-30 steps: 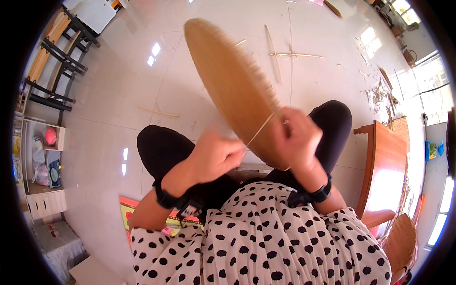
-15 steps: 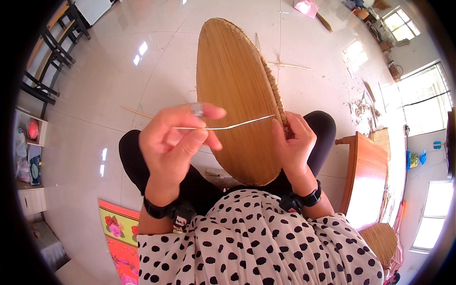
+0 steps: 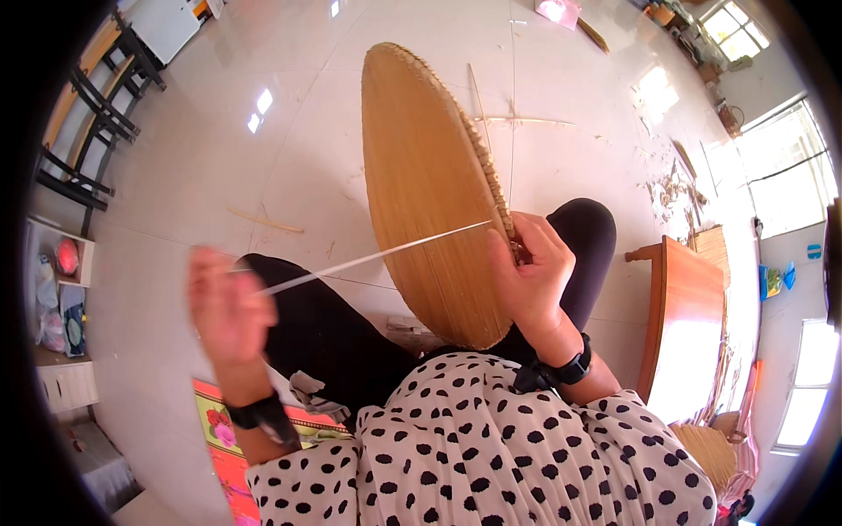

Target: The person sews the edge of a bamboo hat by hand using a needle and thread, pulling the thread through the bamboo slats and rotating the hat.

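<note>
A large oval tan panel of fine straight strips, with a bound, ridged rim on its right side, stands tilted between my knees. My right hand is closed round that rim, thumb on the flat face and fingers behind the edge. From the rim beside my right thumb, a thin pale strand stretches straight across the panel to my left hand. That hand is out to the left over my thigh, closed on the strand's other end and smeared by motion.
Loose strips and a heap of scraps lie on the tiled floor. A wooden table stands at my right, with a round straw-coloured piece near it. On the left are black-framed benches, a shelf and a flowered mat.
My left hand has swung left and down from over the panel, drawing the strand out longer. My right hand keeps its hold on the rim, and the panel has shifted slightly.
</note>
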{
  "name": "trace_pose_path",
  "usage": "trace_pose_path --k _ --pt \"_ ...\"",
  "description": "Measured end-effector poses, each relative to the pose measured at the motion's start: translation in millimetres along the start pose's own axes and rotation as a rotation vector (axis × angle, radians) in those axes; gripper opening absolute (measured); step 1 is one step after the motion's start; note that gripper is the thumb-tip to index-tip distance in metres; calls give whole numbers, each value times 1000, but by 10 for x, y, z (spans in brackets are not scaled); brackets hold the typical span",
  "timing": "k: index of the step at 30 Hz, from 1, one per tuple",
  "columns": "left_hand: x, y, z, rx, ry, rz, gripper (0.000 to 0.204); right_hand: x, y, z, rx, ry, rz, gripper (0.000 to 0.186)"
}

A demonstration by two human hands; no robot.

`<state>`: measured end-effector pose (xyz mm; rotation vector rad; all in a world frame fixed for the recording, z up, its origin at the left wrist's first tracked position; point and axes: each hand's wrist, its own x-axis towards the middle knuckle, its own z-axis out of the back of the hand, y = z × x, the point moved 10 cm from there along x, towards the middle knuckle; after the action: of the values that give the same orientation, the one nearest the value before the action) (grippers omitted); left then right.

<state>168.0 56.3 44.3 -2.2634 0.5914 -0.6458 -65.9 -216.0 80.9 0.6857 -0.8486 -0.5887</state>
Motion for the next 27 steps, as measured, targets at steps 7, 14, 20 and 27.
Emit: trace_pose_path --k 7,14,20,27 --pt "-305 -800 884 234 -413 -258 14 -30 22 -56 31 1 14 24" --pt "-30 1064 -1213 533 71 351 14 -59 120 -74 30 31 15 25" --pt "-63 1396 -1492 694 113 274 12 -117 192 -62 58 5 96 26" --pt "-175 1471 -1426 562 298 700 5 -105 203 -78 184 47 120 28"
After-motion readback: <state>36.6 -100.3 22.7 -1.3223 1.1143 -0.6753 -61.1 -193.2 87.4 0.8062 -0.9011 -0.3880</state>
